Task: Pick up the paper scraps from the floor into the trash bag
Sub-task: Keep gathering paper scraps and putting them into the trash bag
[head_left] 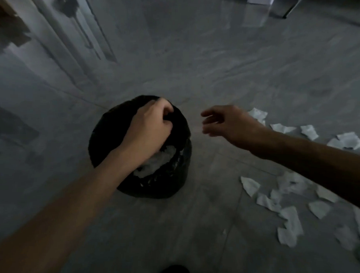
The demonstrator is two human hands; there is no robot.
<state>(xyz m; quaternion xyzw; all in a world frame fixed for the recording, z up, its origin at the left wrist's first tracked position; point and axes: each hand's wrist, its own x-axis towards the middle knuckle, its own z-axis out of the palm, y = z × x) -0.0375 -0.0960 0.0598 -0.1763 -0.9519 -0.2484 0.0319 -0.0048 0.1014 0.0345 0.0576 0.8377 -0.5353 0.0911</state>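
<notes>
A black trash bag (108,131) stands open on the grey floor at the centre, with white paper (160,162) showing inside it. My left hand (148,127) grips the bag's far rim and holds the mouth open. To the right of the bag, my right hand (228,123) hovers above the floor with fingers spread and nothing in it. Several white paper scraps (288,221) lie scattered on the floor at the right, with more scraps (308,131) behind my right forearm.
Glossy grey tiled floor (197,71) stretches ahead. Pale furniture legs or panels (62,36) stand at the upper left, and a thin dark chair leg (289,9) at the upper right. A dark shoe (175,272) shows at the bottom edge.
</notes>
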